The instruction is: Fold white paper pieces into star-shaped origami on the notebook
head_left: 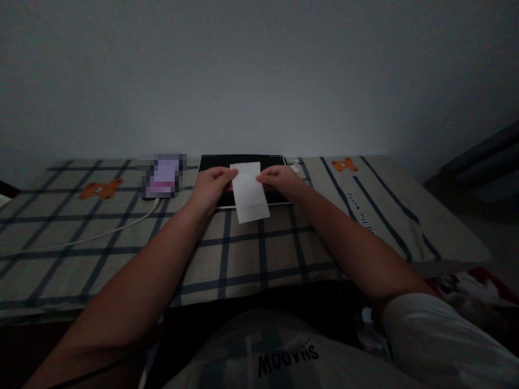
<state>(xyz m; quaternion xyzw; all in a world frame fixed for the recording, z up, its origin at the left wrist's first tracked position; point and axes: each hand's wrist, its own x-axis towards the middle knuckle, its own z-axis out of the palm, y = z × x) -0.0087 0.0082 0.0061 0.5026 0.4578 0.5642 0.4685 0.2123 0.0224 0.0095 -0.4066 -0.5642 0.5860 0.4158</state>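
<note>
A white strip of paper is held up between both my hands over the bed. My left hand pinches its left edge near the top. Pinching the right edge is my right hand. The paper shows a fold line near its lower end. Under and behind it lies a flat black board on the checked bed sheet.
A phone with a lit screen lies to the left, a white cable running from it across the sheet. Behind the bed stands a plain wall. At the lower right, a pile of red and white stuff lies beside the bed.
</note>
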